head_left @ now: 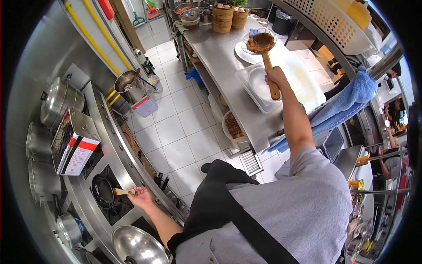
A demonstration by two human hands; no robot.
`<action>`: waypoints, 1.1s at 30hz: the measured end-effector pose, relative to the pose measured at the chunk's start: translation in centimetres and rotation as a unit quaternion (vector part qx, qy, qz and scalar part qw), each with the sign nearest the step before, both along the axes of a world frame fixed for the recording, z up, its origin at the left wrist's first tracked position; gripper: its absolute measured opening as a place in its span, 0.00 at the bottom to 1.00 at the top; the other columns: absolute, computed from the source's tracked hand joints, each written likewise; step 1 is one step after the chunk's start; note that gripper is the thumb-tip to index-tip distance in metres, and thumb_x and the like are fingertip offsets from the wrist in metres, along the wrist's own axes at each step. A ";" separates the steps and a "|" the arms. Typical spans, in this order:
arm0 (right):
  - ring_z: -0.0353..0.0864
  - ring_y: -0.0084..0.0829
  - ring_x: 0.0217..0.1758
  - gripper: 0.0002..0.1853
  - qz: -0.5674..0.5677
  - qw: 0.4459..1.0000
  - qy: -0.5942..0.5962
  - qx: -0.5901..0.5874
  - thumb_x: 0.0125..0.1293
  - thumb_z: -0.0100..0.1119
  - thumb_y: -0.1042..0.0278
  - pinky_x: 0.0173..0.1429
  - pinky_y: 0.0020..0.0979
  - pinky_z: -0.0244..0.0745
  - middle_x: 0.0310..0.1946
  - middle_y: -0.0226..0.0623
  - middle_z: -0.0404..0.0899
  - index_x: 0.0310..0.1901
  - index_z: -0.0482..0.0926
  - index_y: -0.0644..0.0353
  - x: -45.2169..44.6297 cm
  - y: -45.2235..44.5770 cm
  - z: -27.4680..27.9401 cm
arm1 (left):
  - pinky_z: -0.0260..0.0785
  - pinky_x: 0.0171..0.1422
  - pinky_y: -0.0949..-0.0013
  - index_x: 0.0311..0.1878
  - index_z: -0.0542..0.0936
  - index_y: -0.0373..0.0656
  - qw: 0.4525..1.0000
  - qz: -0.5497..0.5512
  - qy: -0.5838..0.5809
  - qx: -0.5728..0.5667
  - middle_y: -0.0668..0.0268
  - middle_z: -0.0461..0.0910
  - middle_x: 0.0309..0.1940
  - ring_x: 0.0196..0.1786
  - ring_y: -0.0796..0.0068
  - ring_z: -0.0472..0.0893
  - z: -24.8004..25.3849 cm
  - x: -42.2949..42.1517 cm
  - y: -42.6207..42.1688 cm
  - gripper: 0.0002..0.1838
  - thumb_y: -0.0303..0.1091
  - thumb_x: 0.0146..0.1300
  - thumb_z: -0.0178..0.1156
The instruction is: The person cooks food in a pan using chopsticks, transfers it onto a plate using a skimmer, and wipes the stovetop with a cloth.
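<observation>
My left hand (141, 196) is closed around the pale wooden handle of a small black frying pan (103, 192), which sits on a stove burner. Held out over the steel worktop, my right hand (276, 78) grips a wooden-handled utensil (267, 61). Browned food (260, 42) covers its round head, so I cannot tell whether that is a ladle, a strainer or a pan. A white plate (245, 55) lies partly behind the head. Below my right hand is a clear plastic container (248, 86).
Pots (41, 176) and a red-and-white tin (81, 143) line the stove. A domed lid (136, 246) is nearest me. Bamboo steamers (223, 20) stand on the far worktop. A blue towel (343, 103) hangs at right. Tiled floor (176, 127) separates stove and worktop. Other people are at far right.
</observation>
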State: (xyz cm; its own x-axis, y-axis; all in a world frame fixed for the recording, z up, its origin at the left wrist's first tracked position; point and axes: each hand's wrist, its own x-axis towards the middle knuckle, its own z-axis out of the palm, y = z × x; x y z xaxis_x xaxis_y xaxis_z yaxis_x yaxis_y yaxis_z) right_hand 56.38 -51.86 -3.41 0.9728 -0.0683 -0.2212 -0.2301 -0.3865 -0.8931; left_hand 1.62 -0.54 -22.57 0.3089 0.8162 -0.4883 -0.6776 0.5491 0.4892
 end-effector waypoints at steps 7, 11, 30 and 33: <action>0.75 0.32 0.15 0.11 0.010 0.997 0.024 -0.067 0.65 0.55 0.70 0.18 0.35 0.72 0.17 0.40 0.74 0.29 0.72 0.69 4.1 -2.5 -0.1 | 0.69 0.39 0.72 0.47 0.77 0.39 1.000 0.004 0.017 -0.005 0.69 0.73 0.30 0.31 0.75 0.71 0.0 -0.3 0.1 0.19 0.47 0.66 0.54; 0.76 0.34 0.16 0.06 0.025 0.990 0.024 -0.137 0.61 0.46 0.75 0.19 0.38 0.73 0.18 0.42 0.74 0.31 0.70 0.70 4.4 -2.0 1.5 | 0.70 0.42 0.68 0.50 0.77 0.37 1.000 -0.008 0.006 -0.011 0.67 0.75 0.34 0.35 0.72 0.72 -0.2 -0.8 0.5 0.21 0.46 0.67 0.53; 0.80 0.36 0.19 0.11 0.033 0.974 0.041 -0.222 0.61 0.44 0.75 0.21 0.38 0.77 0.22 0.46 0.78 0.41 0.72 0.73 5.1 -2.4 2.5 | 0.72 0.39 0.70 0.48 0.77 0.38 1.000 0.015 -0.010 -0.007 0.65 0.79 0.39 0.34 0.72 0.75 0.1 0.1 -0.3 0.21 0.49 0.66 0.54; 0.79 0.37 0.18 0.10 0.028 0.969 0.027 -0.244 0.60 0.44 0.76 0.21 0.38 0.76 0.21 0.47 0.78 0.39 0.72 0.73 2.9 -1.0 3.6 | 0.72 0.39 0.70 0.49 0.77 0.37 1.000 0.017 -0.006 -0.001 0.64 0.79 0.40 0.35 0.71 0.75 -0.2 0.1 -0.2 0.22 0.49 0.67 0.53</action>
